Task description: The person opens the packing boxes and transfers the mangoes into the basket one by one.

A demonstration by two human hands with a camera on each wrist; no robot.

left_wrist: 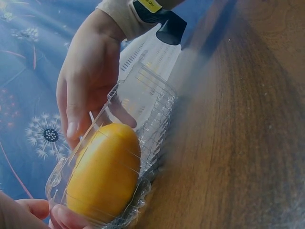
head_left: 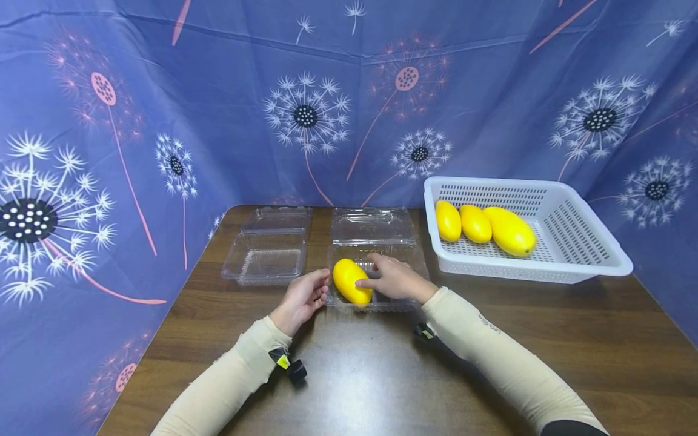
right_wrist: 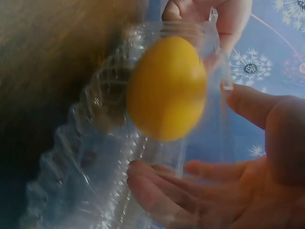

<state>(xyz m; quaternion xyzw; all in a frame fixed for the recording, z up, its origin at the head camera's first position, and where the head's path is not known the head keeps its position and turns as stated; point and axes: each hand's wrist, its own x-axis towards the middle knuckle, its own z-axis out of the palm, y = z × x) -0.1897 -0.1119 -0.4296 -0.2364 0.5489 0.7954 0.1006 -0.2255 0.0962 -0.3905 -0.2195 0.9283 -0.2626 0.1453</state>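
A yellow mango (head_left: 351, 281) lies at the left side of a clear plastic clamshell box (head_left: 376, 227), whose lid is folded back. My left hand (head_left: 300, 303) pinches the box's left rim between thumb and fingers, beside the mango. Over the box's base, my right hand (head_left: 395, 277) reaches in from the right with fingers spread and relaxed. Its thumb is close to the mango; in the right wrist view the fingers stand apart from the mango (right_wrist: 167, 88). The left wrist view shows the mango (left_wrist: 105, 176) inside the box through its clear wall.
A second clear clamshell box (head_left: 267, 260) stands lidded back on the left. At the back right, a white slotted basket (head_left: 594, 257) holds three yellow mangoes (head_left: 509, 231) along its left part. Brown wooden table (head_left: 354, 381) beneath; patterned blue cloth (head_left: 229, 91) hangs behind and at both sides.
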